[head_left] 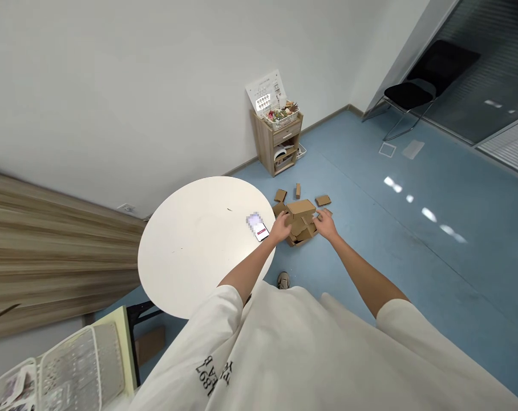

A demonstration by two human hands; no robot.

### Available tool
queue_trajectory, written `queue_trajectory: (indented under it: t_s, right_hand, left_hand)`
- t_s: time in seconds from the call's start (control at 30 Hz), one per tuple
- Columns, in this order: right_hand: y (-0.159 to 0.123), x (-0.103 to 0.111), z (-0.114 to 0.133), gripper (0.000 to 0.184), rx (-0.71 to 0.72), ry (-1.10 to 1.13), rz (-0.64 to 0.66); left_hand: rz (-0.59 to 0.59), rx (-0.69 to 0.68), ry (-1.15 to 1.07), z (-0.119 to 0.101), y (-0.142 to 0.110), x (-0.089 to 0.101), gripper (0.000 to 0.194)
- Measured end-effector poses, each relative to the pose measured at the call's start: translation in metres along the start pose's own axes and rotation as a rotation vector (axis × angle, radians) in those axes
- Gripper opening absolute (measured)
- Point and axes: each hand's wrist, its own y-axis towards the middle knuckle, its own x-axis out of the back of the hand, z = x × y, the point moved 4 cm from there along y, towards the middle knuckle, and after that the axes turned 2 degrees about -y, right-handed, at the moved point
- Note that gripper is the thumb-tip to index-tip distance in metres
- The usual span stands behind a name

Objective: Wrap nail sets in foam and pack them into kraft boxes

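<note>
A small brown cardboard box is between my two hands, above the floor just past the round table's right edge. My left hand grips its left side with bent fingers. On the opposite side, the fingers of my right hand close on its right edge. Below it, partly covered by it, is a larger open carton with cardboard pieces inside. Several flat or folded boxes lie around it on the floor, among them a small one on the right and a narrow upright one behind.
A round white table stands at my left, with a phone near its right edge. Against the wall is a wooden cabinet bearing a filled white basket. A black chair stands far right. Plastic bins are at lower left.
</note>
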Motion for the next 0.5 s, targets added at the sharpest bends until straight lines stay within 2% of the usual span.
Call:
queue_trajectory:
  t_s: [0.1, 0.23, 0.33, 0.5]
  right_hand:
    - [-0.001, -0.011, -0.019, 0.051, -0.014, -0.028, 0.083]
    - [-0.008, -0.029, -0.035, 0.048, -0.059, -0.064, 0.187]
    - [-0.011, -0.038, -0.034, 0.049, -0.065, -0.046, 0.238]
    - [-0.014, -0.045, -0.021, 0.048, -0.093, -0.014, 0.278]
  left_hand:
    - [0.039, 0.019, 0.01, 0.011, -0.006, -0.003, 0.058]
    - [0.029, 0.037, 0.024, 0.031, -0.017, -0.005, 0.055]
    - [0.012, 0.026, 0.032, 0.039, -0.021, -0.005, 0.053]
    - [-0.001, 0.017, 0.044, 0.04, -0.028, 0.002, 0.048]
